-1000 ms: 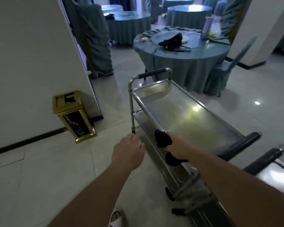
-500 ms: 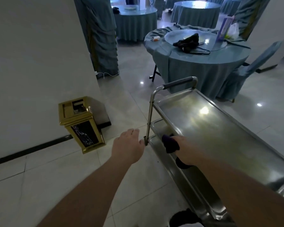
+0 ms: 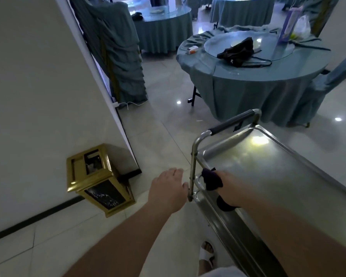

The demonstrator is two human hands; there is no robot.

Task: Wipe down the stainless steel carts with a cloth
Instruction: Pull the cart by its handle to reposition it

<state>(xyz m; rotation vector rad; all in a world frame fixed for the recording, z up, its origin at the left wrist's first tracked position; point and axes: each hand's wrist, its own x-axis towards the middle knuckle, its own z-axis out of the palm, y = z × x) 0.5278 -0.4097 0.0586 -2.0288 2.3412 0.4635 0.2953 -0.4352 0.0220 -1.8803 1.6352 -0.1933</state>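
We keep right hand (image 3: 229, 184) fingers clenched on cloth (image 3: 211, 179) along cart (image 3: 268, 166) rim; left hand (image 3: 168, 189), fingers loosely spread, should brace upright post (image 3: 191, 172)

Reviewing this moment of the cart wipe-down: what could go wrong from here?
1. The right hand presses the dark cloth on the cart rim while the left hand looks open beside the upright post; unsteadied, the cart may roll.
2. The sandalled foot is close to the cart's lower frame and could be hit.
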